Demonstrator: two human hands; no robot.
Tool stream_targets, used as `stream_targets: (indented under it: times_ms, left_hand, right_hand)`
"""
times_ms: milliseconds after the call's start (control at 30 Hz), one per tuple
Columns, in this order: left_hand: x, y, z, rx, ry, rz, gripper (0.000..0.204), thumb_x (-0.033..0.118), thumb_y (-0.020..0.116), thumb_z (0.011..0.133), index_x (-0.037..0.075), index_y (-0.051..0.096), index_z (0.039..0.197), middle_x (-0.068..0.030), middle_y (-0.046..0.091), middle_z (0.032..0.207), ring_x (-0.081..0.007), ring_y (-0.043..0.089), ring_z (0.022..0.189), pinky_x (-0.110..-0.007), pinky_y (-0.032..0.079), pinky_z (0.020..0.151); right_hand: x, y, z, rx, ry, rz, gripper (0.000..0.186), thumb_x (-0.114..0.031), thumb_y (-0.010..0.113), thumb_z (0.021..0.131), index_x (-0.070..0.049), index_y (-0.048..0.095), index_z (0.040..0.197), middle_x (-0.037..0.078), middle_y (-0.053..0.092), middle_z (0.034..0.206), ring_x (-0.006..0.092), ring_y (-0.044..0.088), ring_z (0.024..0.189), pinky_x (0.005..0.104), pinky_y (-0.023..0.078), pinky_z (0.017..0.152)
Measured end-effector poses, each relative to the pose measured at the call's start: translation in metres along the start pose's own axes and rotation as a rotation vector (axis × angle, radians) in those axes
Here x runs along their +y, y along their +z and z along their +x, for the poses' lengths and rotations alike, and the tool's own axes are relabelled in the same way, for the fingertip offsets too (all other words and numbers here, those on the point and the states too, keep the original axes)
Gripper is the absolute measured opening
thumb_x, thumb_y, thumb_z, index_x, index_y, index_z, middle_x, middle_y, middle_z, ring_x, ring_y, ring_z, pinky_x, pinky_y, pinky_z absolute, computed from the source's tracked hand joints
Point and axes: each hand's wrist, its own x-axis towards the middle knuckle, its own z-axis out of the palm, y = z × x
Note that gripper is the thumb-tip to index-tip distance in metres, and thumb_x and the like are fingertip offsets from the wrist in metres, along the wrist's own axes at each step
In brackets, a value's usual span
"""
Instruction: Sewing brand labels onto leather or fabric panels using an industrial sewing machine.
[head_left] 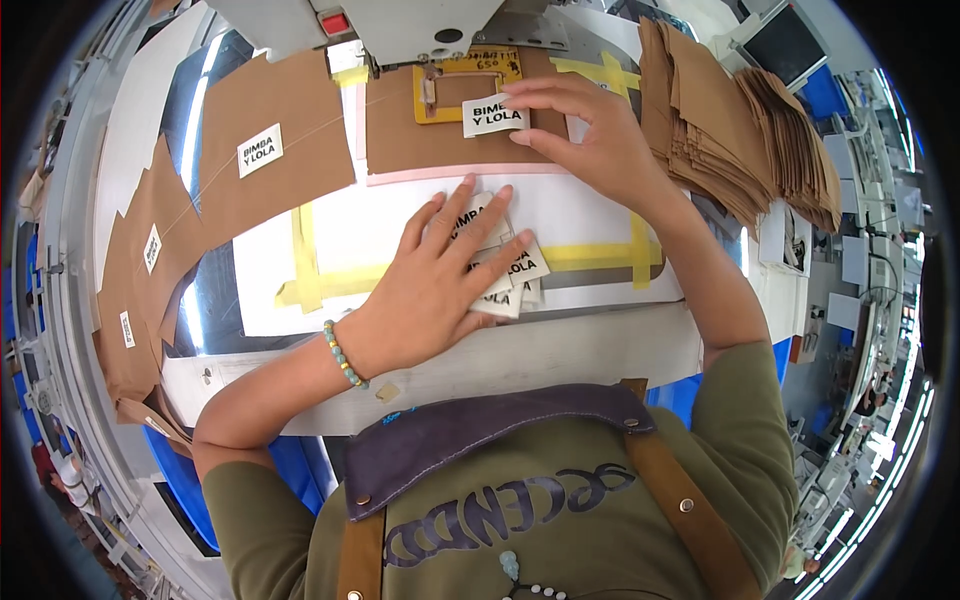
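Observation:
My left hand (415, 275) lies flat, fingers spread, over a loose pile of white fabric labels (522, 264) with dark print. The hand hides part of the pile. My right hand (610, 140) pinches one white label (482, 128) between thumb and fingers. That label is at the lower right of a yellow rectangular frame (421, 98), overlapping its edge. Beneath the frame is a brown panel (395, 140) that looks like fabric. A pink strip (420, 176) runs along its near edge.
A machine head (390, 30) with a red switch (334, 22) overhangs the far side. Leftward trail brown panels (300, 110) bearing labels, with thread between them. Stacked brown panels (700, 130) stand at right. Yellow tape (350, 280) marks the white work surface (265, 265). A blue bin (305, 475) is below the table.

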Motion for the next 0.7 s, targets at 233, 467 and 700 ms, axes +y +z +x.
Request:
stream_targets:
  times_ms: [233,467,700]
  left_hand:
    - [-0.020,-0.029,0.007,0.065,-0.009,-0.035,0.083,0.046,0.078,0.095,0.010,0.049,0.163,-0.0193,0.036,0.176,-0.0469,0.031,0.162,-0.058,0.031,0.128]
    - [-0.075,-0.043,0.033,0.190,-0.121,0.161,0.070,0.040,0.068,0.105,0.000,0.053,0.159,-0.0154,0.050,0.169,-0.0439,0.038,0.159,-0.053,0.034,0.128]
    - [-0.102,-0.036,0.040,0.187,-0.126,0.215,0.065,0.038,0.069,0.105,0.001,0.056,0.158,-0.0121,0.051,0.168,-0.0401,0.036,0.161,-0.052,0.033,0.130]
  right_hand:
    - [0.035,0.024,0.035,0.004,-0.109,-0.121,0.029,-0.023,0.081,0.094,-0.009,0.082,0.120,0.008,0.077,0.135,0.0318,0.066,0.127,0.0444,0.052,0.110]
    - [0.036,0.019,0.039,-0.057,-0.168,-0.170,0.034,-0.025,0.082,0.095,-0.007,0.081,0.123,0.010,0.074,0.140,0.0339,0.063,0.131,0.0464,0.050,0.114]
    - [0.026,0.004,0.017,-0.158,-0.221,-0.322,0.039,-0.034,0.075,0.102,-0.004,0.079,0.126,0.012,0.067,0.151,0.0340,0.054,0.146,0.0492,0.044,0.121]
